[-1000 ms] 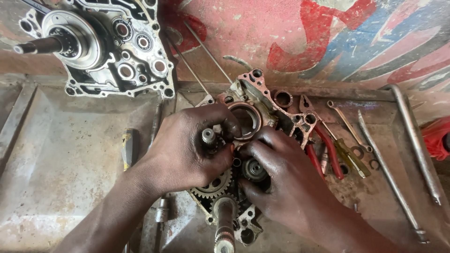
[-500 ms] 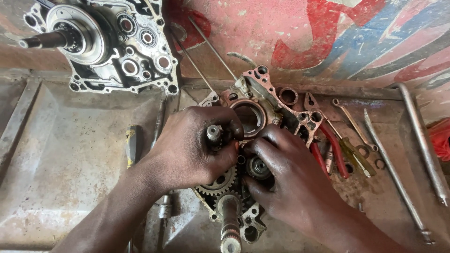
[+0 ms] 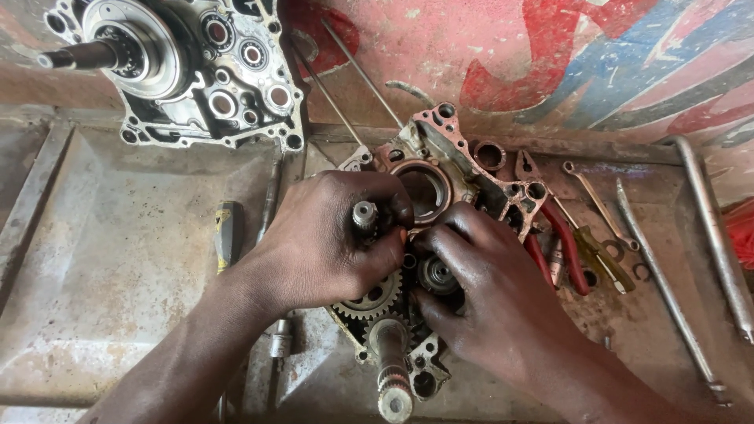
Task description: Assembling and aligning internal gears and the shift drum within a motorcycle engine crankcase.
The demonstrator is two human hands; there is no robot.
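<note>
My left hand (image 3: 330, 239) is closed around a gear shaft (image 3: 364, 213) that stands up out of an engine crankcase half (image 3: 459, 169) lying on the metal bench. My right hand (image 3: 491, 286) grips a second gear cluster (image 3: 437, 275) right beside it, fingers curled over the top. A toothed gear (image 3: 374, 297) shows below my left palm. A splined shaft (image 3: 390, 361) sticks out toward me from the case's near end. A large round bearing bore (image 3: 422, 188) is open just beyond my fingers.
The other crankcase half (image 3: 200, 74) with a protruding shaft leans at the back left. Red-handled pliers (image 3: 559, 243), a yellow-handled tool (image 3: 601, 255), wrenches and long rods (image 3: 667, 290) lie to the right. A screwdriver (image 3: 227, 232) lies left of the case on the rusty tray (image 3: 102, 298).
Both hands stay on the gear shafts with only small finger shifts. The view has drifted slightly, so the case sits a little lower and to the right in the picture.
</note>
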